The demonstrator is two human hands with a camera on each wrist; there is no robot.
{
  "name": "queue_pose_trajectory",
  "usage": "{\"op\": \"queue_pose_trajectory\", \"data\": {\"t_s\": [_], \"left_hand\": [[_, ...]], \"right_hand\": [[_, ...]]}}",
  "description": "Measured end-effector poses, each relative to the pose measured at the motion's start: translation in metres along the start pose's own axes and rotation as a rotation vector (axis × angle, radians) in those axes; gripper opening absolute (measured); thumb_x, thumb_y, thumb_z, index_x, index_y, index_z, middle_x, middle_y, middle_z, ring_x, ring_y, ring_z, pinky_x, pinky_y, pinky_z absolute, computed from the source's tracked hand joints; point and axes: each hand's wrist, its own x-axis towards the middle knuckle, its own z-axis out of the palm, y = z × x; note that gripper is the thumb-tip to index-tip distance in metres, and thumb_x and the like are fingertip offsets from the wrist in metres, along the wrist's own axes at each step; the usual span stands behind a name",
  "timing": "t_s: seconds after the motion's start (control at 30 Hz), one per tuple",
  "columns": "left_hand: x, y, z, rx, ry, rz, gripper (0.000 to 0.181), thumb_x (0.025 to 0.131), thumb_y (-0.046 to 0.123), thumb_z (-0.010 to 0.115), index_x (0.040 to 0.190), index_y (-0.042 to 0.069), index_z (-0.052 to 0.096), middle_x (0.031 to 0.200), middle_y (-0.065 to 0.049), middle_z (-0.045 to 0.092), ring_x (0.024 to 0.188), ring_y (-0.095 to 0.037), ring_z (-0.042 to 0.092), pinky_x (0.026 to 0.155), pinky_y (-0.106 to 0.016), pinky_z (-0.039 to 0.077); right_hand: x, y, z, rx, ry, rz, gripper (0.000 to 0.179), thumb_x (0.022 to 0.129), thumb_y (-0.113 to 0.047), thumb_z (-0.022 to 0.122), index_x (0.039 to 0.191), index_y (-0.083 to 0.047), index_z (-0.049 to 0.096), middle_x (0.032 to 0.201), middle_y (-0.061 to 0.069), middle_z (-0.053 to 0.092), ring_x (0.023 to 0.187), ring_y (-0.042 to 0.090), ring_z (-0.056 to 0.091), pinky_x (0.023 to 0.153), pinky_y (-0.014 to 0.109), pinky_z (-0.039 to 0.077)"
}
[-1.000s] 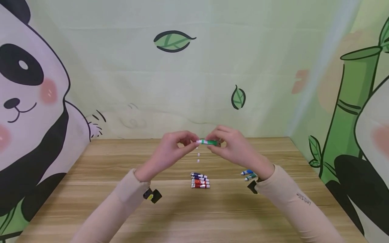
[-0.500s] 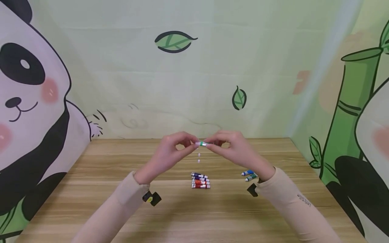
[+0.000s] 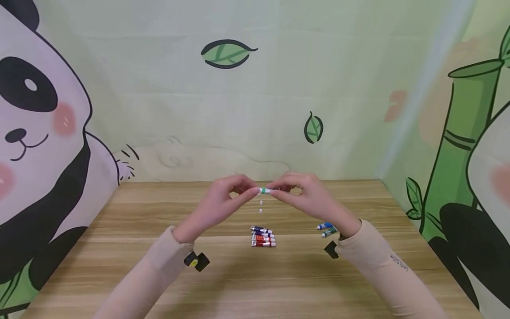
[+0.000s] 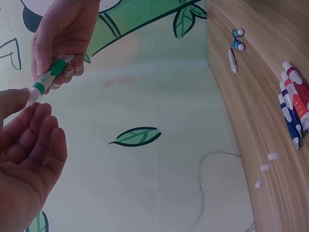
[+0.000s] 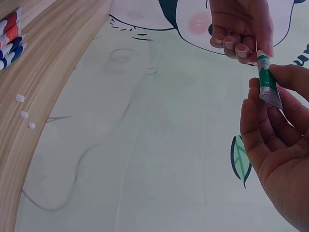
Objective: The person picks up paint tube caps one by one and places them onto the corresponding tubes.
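Note:
Both hands hold one small green-and-white paint tube [image 3: 265,191] above the far part of the table. My left hand [image 3: 223,199] pinches its white cap end between thumb and fingertips, which mostly hide the cap. My right hand [image 3: 304,190] pinches the tube's body from the other side. In the right wrist view the tube [image 5: 266,79] has its flat crimped silver end toward the right palm. Below the hands, small white caps [image 3: 260,210] stand in a line on the wood; the left wrist view shows three caps [image 4: 264,167].
Several red and dark blue paint tubes [image 3: 263,238] lie side by side mid-table. Right of them are a blue tube [image 3: 324,226] and a teal tube [image 3: 329,232], near the right sleeve. A printed cloth backdrop [image 3: 255,110] rises behind the wooden table [image 3: 255,283].
The right hand has shifted left along the tube and now covers more of its body, with its fingers closer to the left hand's. The tube sits slightly lower.

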Motion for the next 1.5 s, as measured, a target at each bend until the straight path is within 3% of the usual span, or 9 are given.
{"op": "queue_pose_trajectory", "data": {"t_s": [0.23,0.4,0.5,0.63,0.83,1.07,1.3,1.5], "left_hand": [[-0.0029,-0.0008,0.0017,-0.019,-0.004,0.045,0.016,0.097,0.024,0.070,0.110,0.014,0.069,0.097,0.008,0.070,0.084,-0.010,0.064,0.080,-0.033,0.056],[-0.0049,0.0000,0.0030,-0.031,-0.006,-0.016,0.020,0.100,0.033,0.064,0.111,0.016,0.069,0.099,0.008,0.071,0.087,-0.010,0.065,0.075,-0.034,0.056],[-0.0055,0.0002,0.0041,-0.044,-0.003,-0.021,0.021,0.101,0.033,0.062,0.111,0.016,0.069,0.101,0.008,0.072,0.089,-0.010,0.067,0.074,-0.035,0.057],[-0.0057,0.0010,0.0052,-0.051,0.020,0.008,0.018,0.100,0.028,0.064,0.111,0.014,0.069,0.099,0.007,0.072,0.090,-0.009,0.067,0.077,-0.034,0.057],[-0.0047,0.0016,0.0053,-0.057,0.086,0.024,0.016,0.099,0.025,0.066,0.108,0.012,0.070,0.097,0.006,0.073,0.087,-0.010,0.067,0.075,-0.034,0.057],[-0.0036,0.0018,0.0033,-0.120,0.145,-0.020,0.013,0.098,0.022,0.068,0.106,0.012,0.070,0.095,0.005,0.073,0.087,-0.019,0.069,0.078,-0.037,0.057],[-0.0039,0.0014,0.0029,-0.143,0.131,-0.021,0.015,0.098,0.024,0.068,0.107,0.012,0.071,0.096,0.004,0.073,0.089,-0.024,0.070,0.080,-0.038,0.057],[-0.0023,0.0009,0.0026,-0.140,0.131,-0.036,0.018,0.098,0.027,0.068,0.108,0.012,0.071,0.097,0.004,0.073,0.087,-0.018,0.068,0.077,-0.040,0.057]], "right_hand": [[-0.0002,0.0006,0.0006,0.006,-0.006,0.010,0.016,0.096,-0.017,0.070,0.111,-0.013,0.077,0.093,-0.009,0.070,0.084,0.011,0.062,0.074,0.030,0.054],[-0.0004,0.0006,0.0017,0.011,-0.009,0.020,0.017,0.097,-0.019,0.069,0.112,-0.016,0.077,0.094,-0.010,0.070,0.085,0.011,0.062,0.072,0.030,0.053],[-0.0002,-0.0001,0.0026,0.015,-0.009,0.020,0.017,0.097,-0.019,0.069,0.112,-0.015,0.077,0.096,-0.008,0.071,0.085,0.011,0.062,0.074,0.031,0.054],[0.0001,-0.0011,0.0035,0.040,-0.012,0.034,0.018,0.098,-0.019,0.068,0.113,-0.014,0.076,0.099,-0.004,0.073,0.083,0.011,0.064,0.073,0.033,0.056],[-0.0001,-0.0016,0.0044,0.054,-0.021,0.068,0.024,0.096,-0.021,0.070,0.119,-0.015,0.073,0.100,-0.009,0.071,0.081,0.013,0.063,0.071,0.033,0.056],[-0.0007,0.0009,0.0063,-0.017,0.056,-0.003,0.030,0.091,-0.014,0.076,0.120,-0.009,0.071,0.090,-0.007,0.069,0.076,0.010,0.061,0.067,0.028,0.052],[0.0002,0.0065,0.0080,-0.078,0.133,-0.115,0.024,0.089,-0.005,0.077,0.112,-0.005,0.074,0.089,-0.002,0.072,0.073,0.010,0.061,0.062,0.027,0.052],[0.0012,0.0074,0.0085,-0.129,0.165,-0.176,0.027,0.087,-0.005,0.078,0.114,-0.003,0.072,0.085,-0.002,0.070,0.071,0.012,0.060,0.061,0.031,0.054]]}}
